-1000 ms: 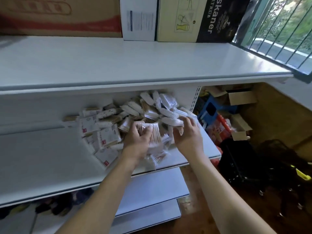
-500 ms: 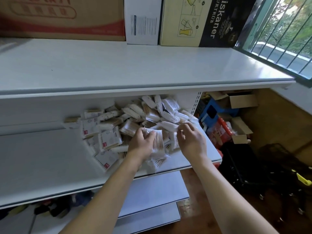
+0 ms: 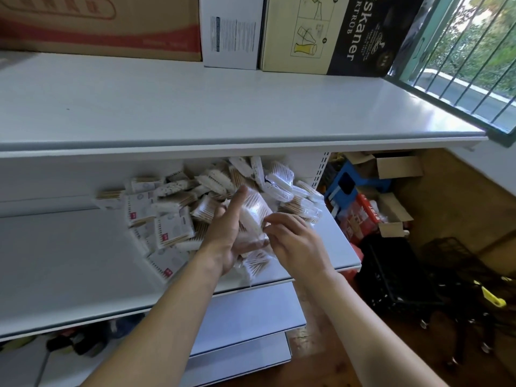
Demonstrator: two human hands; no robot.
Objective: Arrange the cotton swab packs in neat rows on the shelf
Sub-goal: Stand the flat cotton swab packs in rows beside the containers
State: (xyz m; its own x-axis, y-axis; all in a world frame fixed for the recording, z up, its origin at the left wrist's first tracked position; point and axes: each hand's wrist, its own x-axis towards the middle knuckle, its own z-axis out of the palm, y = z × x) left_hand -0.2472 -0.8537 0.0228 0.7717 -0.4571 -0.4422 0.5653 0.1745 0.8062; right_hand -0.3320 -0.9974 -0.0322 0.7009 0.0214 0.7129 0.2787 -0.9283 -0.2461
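Head view: middle shelf [image 3: 69,261] is the landmark. Loose heap of cotton swab packs [image 3: 173,219] lies unsorted on its right half, running from back wall to front edge, no rows. Left hand [image 3: 226,230] above heap's front-right part, palm turned up-right, fingers mostly straight, cradling clear pack [image 3: 255,210] against the palm. Right hand [image 3: 296,241] just right of it, fingers curled, tips touching same pack's edge; pinch or only touch, can't tell. Above shelf: top shelf [image 3: 223,107] w/ cardboard boxes [image 3: 321,32] at back. Right of shelf: blue stool [image 3: 344,182] and open cartons [image 3: 396,166] on floor.
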